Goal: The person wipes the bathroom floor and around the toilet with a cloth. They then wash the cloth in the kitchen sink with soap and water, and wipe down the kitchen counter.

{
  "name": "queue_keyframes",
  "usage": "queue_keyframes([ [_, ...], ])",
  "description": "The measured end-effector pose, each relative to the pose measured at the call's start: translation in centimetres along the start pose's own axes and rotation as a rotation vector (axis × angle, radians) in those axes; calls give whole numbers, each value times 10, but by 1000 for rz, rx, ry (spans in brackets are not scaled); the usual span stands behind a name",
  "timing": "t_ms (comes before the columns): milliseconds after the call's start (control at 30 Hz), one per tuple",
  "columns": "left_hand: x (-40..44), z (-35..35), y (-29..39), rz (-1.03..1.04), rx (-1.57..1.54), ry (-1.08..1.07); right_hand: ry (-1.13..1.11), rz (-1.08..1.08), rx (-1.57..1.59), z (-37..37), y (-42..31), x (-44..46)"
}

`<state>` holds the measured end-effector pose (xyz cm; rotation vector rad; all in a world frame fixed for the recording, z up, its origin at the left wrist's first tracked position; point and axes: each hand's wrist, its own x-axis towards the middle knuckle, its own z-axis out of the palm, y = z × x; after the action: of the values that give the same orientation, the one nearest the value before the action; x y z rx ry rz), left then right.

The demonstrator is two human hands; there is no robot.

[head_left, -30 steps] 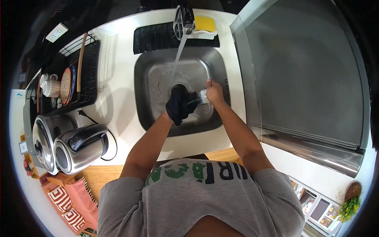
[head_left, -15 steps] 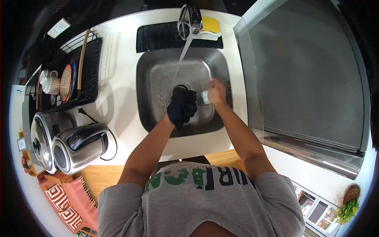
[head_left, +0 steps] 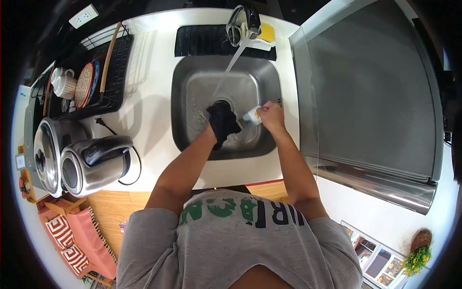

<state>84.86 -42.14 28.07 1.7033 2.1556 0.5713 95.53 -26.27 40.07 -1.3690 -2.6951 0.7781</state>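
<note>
In the head view, my left hand [head_left: 212, 133] is in the sink with a dark cloth [head_left: 222, 123] bunched around it; the cloth hides most of its fingers. To its right, my right hand [head_left: 272, 116] is closed on a small white cup [head_left: 252, 115] with a coloured print. The cup is tilted above the basin floor, its left end toward the cloth. Water [head_left: 231, 66] runs from the black and chrome faucet [head_left: 250, 29] into the steel sink [head_left: 177, 91], near the drain beyond the cloth.
A yellow sponge [head_left: 267, 32] rests on a white holder behind the sink, beside a black ribbed mat [head_left: 199, 42]. At left are a dish rack [head_left: 115, 72] with plates and a teapot, an electric kettle [head_left: 86, 173] and a lidded pot [head_left: 48, 159]. A clear panel [head_left: 304, 91] borders the right side.
My right hand has turned the cup, so its printed side shows more. The cloth around my left hand has shifted and hangs differently. The whole view has moved slightly.
</note>
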Motion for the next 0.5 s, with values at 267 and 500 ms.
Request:
queue_keyframes([
  [267, -11, -12, -20, -800, -164, -356, -108, -301, 136, -119, -85, -56],
  [500, -28, -44, -25, -639, -631, -74, -176, -440, 116, -174, -138, -59],
])
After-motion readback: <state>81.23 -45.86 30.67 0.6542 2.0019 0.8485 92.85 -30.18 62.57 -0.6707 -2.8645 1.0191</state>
